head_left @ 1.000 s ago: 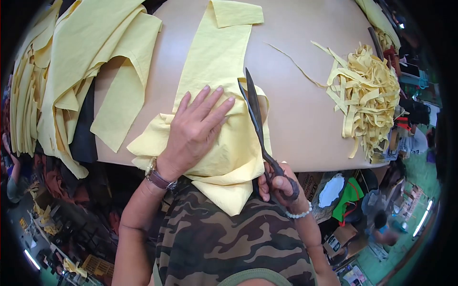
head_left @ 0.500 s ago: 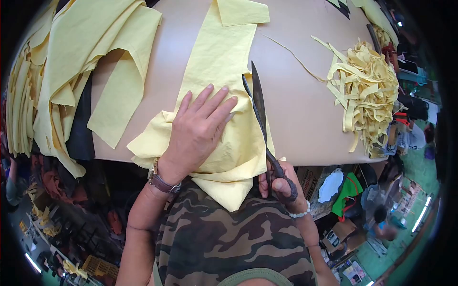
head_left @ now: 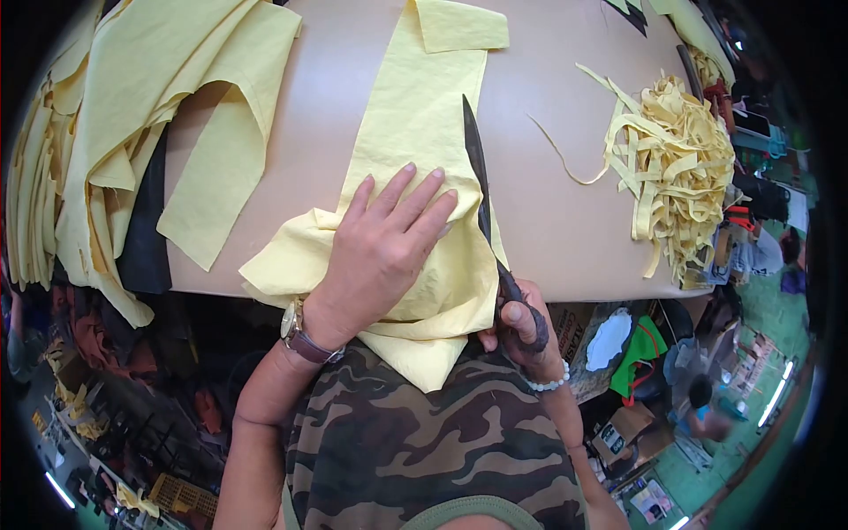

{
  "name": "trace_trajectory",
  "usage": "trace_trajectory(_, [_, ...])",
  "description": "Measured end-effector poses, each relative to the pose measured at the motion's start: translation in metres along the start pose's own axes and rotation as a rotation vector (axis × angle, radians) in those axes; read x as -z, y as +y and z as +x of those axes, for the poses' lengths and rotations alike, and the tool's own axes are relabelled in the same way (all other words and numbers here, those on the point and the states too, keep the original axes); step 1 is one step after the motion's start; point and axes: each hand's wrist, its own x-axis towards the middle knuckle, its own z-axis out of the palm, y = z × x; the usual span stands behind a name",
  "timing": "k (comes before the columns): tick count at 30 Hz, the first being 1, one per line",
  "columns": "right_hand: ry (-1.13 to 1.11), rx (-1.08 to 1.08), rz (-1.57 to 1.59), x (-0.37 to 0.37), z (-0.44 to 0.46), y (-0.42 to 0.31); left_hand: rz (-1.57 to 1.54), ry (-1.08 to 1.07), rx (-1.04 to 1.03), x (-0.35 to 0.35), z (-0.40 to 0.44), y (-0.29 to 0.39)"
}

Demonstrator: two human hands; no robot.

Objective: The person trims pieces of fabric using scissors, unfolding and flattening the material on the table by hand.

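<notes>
A long piece of pale yellow cloth (head_left: 415,115) lies on the table, its near end bunched and hanging over the edge toward my lap. My left hand (head_left: 385,246) rests flat on it with fingers stretched out. At the cloth's right edge, my right hand (head_left: 526,329) grips the handles of large dark scissors (head_left: 478,172). The blades point away from me along that edge and look closed together. Part of the lower blade and some fingers of my right hand are hidden.
Draped yellow cloth pieces (head_left: 177,79) cover the left of the table (head_left: 548,53). A heap of narrow yellow strips (head_left: 676,168) sits at the right, with one thin strip (head_left: 561,159) trailing from it. Below the right edge are a cardboard box (head_left: 625,433) and a green cloth item (head_left: 638,353).
The scissors have gone from parted blades to closed ones. My left hand and the cloth have shifted slightly right. The trailing thin strip has moved right and curled.
</notes>
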Motion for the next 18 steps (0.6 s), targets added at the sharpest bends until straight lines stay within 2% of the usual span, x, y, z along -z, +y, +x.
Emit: trace_trajectory(18, [0.093, 0.042, 0.225, -0.008, -0.010, 0.028, -0.027, 0.058, 0.026, -0.019, -0.003, 0.021])
